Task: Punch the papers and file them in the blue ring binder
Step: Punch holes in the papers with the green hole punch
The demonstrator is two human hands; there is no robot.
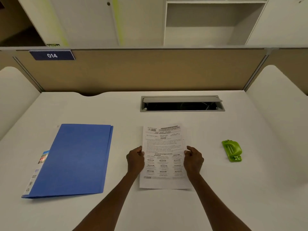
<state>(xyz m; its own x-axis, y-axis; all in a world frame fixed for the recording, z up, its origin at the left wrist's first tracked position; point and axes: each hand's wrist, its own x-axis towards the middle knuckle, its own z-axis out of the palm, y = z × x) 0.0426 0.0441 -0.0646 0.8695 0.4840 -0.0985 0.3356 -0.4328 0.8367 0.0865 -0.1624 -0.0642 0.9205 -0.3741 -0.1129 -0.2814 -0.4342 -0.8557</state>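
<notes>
Desk point(166, 210): plain white laminate, matte, rounded back corners, with a grey cable hatch point(182, 103) set in well beyond the hands, its lid tipped up.

Blue ring binder point(73, 159): closed, lying flat well to the outside of the left hand. Smooth plastic-looking cover, and a printed label strip shows along its left edge. Not opened yet.

Papers point(164, 157): thin white printed sheets, dense black text, squared as one stack; how many I cannot tell. They sit between the two hands, near edge on or just above the desk.

Left hand point(135, 160) pinches the stack's left edge, right hand point(193, 160) pinches the right edge. Both are closed on the paper.

Hole punch point(232, 150): small, green, moulded plastic, rounded lever top, lying on the desk to the outside of the right hand, apart from the stack.

Step, as I read it: aligning the stack, nothing punched. Next move calls for bringing one long edge to the punch slot, square and fully seated.
</notes>
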